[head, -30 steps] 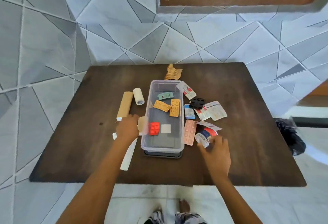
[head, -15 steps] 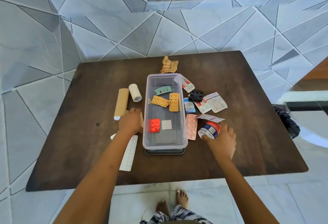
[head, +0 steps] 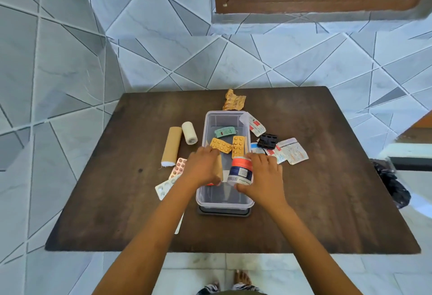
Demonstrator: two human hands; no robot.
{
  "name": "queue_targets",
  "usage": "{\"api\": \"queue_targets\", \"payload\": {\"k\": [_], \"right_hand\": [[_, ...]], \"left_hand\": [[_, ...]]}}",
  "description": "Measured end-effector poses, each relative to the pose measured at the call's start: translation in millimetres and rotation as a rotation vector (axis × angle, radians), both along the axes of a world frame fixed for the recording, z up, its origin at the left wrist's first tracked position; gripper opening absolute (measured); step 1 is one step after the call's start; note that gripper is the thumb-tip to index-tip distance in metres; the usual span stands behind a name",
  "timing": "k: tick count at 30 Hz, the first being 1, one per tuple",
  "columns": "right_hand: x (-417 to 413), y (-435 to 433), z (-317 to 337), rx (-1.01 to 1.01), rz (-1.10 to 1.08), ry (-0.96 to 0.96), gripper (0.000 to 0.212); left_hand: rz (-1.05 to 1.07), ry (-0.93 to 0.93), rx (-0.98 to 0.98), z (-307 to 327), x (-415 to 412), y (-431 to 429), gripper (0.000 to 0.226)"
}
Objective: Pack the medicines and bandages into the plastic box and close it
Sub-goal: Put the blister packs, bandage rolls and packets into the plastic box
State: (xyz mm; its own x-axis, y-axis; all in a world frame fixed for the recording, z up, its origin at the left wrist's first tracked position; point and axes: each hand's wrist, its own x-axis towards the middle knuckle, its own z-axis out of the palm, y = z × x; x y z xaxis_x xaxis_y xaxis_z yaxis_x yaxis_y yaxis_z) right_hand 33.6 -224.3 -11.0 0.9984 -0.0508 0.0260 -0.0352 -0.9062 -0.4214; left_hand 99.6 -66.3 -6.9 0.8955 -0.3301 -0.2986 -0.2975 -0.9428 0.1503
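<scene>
The clear plastic box stands mid-table on its dark lid. Inside lie a green strip and two orange blister packs. My right hand holds a white medicine bottle with a red cap over the box. My left hand grips a tan bandage roll at the box's left wall. A long tan bandage roll and a white roll lie left of the box. Sachets, a black blister and another sachet lie right.
A pink blister and a white blister strip lie left of my left arm. A crumpled gold foil strip sits behind the box. The dark wooden table stands against a tiled wall. A black bag lies on the floor right.
My right hand lifted the bottle from the table right of the box to above its inside. My left hand moved right over the box wall with the tan roll.
</scene>
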Motion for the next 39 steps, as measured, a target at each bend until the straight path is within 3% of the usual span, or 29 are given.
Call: {"api": "queue_targets", "payload": {"k": [5,10,14,21,24,28,31,33,36,39], "right_hand": [[6,4,-16,-0.225,0.294,0.175,0.070],[10,1,-20,-0.360,0.406,0.247,0.070],[13,-9,-18,-0.275,0.434,0.328,0.062],[11,-5,-30,-0.208,0.426,0.227,0.048],[5,-8,-34,0.001,0.315,0.072,0.043],[-4,-25,-38,0.304,-0.111,-0.136,0.027],[-2,-43,-54,0.222,-0.326,-0.037,0.031],[0,-49,-63,0.174,-0.405,0.109,0.044],[1,-47,-70,0.220,-0.508,0.245,0.062],[3,-43,-74,0.238,-0.573,0.295,0.068]], "left_hand": [[-0.172,0.097,0.121,-24,-14,-6,0.081],[-0.252,0.096,0.266,-25,-13,-7,0.072],[-0.293,0.183,0.350,-13,-9,-11,0.050],[-0.249,0.169,0.280,-14,-17,-14,0.032],[-0.091,0.130,-0.010,-14,-17,-1,0.032],[0.253,-0.014,-0.303,-5,-18,38,0.021],[0.434,0.014,-0.172,-9,-24,67,0.021],[0.491,0.104,-0.060,-24,-31,76,0.043],[0.567,0.221,-0.053,-53,-47,79,0.077],[0.601,0.187,-0.009,-69,-56,74,0.084]]}}
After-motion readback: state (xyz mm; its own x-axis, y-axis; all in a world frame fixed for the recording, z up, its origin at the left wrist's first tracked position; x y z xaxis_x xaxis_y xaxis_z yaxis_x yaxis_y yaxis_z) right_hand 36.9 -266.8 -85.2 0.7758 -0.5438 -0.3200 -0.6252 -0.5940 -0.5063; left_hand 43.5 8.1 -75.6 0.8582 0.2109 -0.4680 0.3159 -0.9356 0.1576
